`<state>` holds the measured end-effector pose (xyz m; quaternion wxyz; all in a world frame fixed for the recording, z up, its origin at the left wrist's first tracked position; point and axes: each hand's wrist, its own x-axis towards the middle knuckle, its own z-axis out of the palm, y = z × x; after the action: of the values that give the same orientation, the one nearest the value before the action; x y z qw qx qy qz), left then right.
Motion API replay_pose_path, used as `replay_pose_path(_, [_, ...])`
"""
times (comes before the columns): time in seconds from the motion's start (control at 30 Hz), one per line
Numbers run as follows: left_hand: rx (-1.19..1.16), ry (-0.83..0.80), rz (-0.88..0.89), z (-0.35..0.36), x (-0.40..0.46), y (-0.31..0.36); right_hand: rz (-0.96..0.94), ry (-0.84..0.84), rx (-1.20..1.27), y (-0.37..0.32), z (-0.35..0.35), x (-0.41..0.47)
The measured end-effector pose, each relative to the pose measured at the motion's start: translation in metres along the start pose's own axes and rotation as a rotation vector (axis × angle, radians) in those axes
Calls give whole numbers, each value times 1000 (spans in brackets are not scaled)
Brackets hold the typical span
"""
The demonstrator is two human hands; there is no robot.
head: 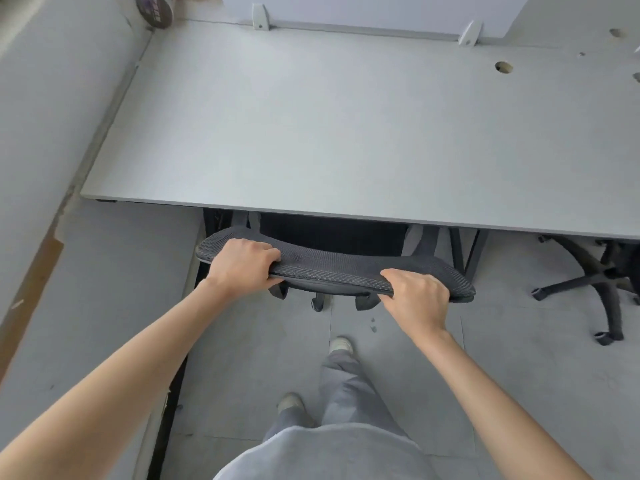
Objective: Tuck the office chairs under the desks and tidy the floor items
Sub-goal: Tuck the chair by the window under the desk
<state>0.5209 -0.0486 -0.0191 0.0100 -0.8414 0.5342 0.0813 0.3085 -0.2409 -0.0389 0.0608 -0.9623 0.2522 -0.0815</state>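
The left hand grips the top edge of the black mesh chair back near its left end, fingers curled over the far side and thumb underneath. The right hand holds the same edge near its right end in the same way, fingers wrapped over the rim. Both bare forearms reach forward from the bottom corners of the view.

The chair back stands just in front of the near edge of the grey surface, and the seat ahead of it lies in shadow beneath that edge, so the chair sits largely under the desk. A few dark casters show below the chair back, resting on the grey floor.

The person stands directly behind the chair in grey trousers, one light shoe forward and the other shoe further back.

To the right, the black star base of a second chair shows on the floor, partly under the same surface. At the far left corner of the surface, beside the wall, lies a round dark roll. A white divider panel stands along the far edge, and a round cable hole is cut near the right.
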Motion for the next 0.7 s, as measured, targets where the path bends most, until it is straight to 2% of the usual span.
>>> replay_pose_path(0.17, [11,-67,-43,-9,32,9,-73,57,8,25,1,25])
replay_pose_path(0.43, [-2,77,-9,6,55,33,-143,213,23,76,4,55])
replay_pose_path(0.53, [-46,120,11,6,62,22,-127,189,4,70,6,60])
replay_pose_path(0.7, [-38,59,23,5,65,17,-82,148,23,67,6,60])
